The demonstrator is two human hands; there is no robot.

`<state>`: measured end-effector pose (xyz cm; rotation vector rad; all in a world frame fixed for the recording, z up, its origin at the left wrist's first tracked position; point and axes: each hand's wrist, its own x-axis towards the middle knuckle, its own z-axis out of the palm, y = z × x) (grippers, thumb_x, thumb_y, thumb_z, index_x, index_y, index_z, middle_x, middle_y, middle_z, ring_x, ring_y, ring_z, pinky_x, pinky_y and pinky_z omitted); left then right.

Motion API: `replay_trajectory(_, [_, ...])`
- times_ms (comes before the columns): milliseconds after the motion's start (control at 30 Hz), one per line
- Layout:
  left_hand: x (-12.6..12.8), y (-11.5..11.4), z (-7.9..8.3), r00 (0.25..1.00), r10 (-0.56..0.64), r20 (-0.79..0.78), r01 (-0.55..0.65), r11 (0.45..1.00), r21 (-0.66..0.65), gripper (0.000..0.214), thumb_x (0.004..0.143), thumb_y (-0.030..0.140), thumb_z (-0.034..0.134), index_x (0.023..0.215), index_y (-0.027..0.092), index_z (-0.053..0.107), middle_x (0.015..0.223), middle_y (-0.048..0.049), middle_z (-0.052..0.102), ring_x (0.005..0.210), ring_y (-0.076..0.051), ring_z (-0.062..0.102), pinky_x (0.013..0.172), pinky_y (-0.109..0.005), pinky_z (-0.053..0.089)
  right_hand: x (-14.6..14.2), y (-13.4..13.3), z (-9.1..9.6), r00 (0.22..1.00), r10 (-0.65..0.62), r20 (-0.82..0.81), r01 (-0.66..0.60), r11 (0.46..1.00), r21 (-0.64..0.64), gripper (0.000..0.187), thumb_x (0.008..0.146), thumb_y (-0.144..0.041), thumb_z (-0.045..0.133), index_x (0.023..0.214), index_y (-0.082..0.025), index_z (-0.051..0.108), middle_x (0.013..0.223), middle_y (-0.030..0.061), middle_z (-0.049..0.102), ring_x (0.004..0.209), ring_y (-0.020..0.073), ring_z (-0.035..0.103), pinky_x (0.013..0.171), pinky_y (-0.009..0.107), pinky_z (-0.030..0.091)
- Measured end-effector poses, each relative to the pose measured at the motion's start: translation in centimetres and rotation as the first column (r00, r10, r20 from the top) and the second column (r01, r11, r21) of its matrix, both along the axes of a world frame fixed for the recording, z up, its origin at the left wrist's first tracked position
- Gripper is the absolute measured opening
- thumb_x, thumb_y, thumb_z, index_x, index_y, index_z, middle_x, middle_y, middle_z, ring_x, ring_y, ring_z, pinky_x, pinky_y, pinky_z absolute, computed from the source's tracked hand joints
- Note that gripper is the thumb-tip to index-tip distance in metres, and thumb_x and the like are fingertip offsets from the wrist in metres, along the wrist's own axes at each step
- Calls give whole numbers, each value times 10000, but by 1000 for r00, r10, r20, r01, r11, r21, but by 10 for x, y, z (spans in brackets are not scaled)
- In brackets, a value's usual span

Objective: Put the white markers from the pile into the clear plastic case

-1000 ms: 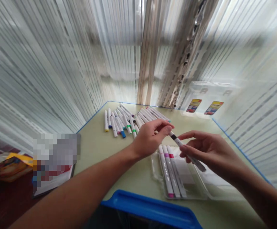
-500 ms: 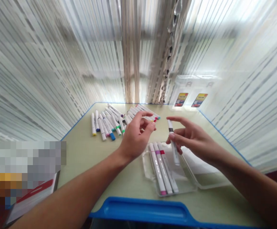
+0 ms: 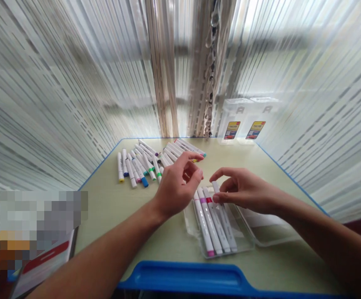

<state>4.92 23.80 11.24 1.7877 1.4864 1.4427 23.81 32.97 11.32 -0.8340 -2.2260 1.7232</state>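
A clear plastic case (image 3: 244, 243) holds several white markers side by side, one with a pink end, one with a purple band (image 3: 210, 222) and one with a red band. My right hand (image 3: 238, 187) has its thumb and fingers around the upper end of the rightmost marker (image 3: 228, 232), which lies in the case beside the others. My left hand (image 3: 180, 176) hovers left of the case's top end, fingers curved and apart, holding nothing. Behind it, a loose pile of white markers (image 3: 132, 172) with coloured caps is spread on the table, partly hidden by that hand.
The case's other half (image 3: 270, 238) lies to the right, under my right forearm. Two clear containers (image 3: 242, 110) with labels stand at the back right. The pale table (image 3: 106, 224) has a blue front tray (image 3: 189, 274). String curtains (image 3: 121, 83) hang behind. Pixelated items sit at left.
My right hand has lowered the black-banded marker into the case, beside the red-banded one. The left hand stays about where it was. The view has shifted slightly.
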Motion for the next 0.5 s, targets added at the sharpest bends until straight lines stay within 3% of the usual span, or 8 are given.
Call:
replay_trajectory(133, [2,-2,0,999,-33,-7,33,999,9,266,891,170,532,1156,172,544,749,9,630,690,-128,631,634,-235,488,0,5,-2,1000,-12,8,12,1000,-2,436,717,-341,799,1045,-137,596,655,29,722,516,117,574,467,208,354])
replay_trajectory(267, [1,-2,-2,999,-45,-26,45,999,26,226,892,173,538,1117,172,562,730,8,634,670,-125,634,616,-227,488,2,8,1,1000,-20,4,21,999,-38,430,742,-383,775,1045,-145,583,629,4,699,380,62,438,370,183,271])
replay_trajectory(367, [-1,-2,-1,998,-40,-50,42,999,32,203,896,182,532,1094,163,575,735,-5,645,652,-123,627,596,-226,482,3,8,1,1000,-20,18,21,999,-47,424,743,-393,770,1030,-157,568,599,-14,681,358,64,442,353,178,286])
replay_trajectory(433, [-2,-5,2,992,-55,-116,62,996,56,163,892,182,529,1038,156,596,725,-12,647,625,-118,608,576,-226,465,3,7,0,999,-18,31,19,999,-28,408,740,-384,770,1008,-157,564,589,-19,672,362,74,468,354,179,314])
replay_trajectory(500, [0,-10,6,954,-131,-270,162,982,98,78,868,188,546,884,160,617,691,-13,639,594,-114,578,557,-234,436,2,7,-1,999,-10,39,9,1000,11,394,736,-365,771,1001,-145,579,604,-10,674,382,81,492,365,184,347])
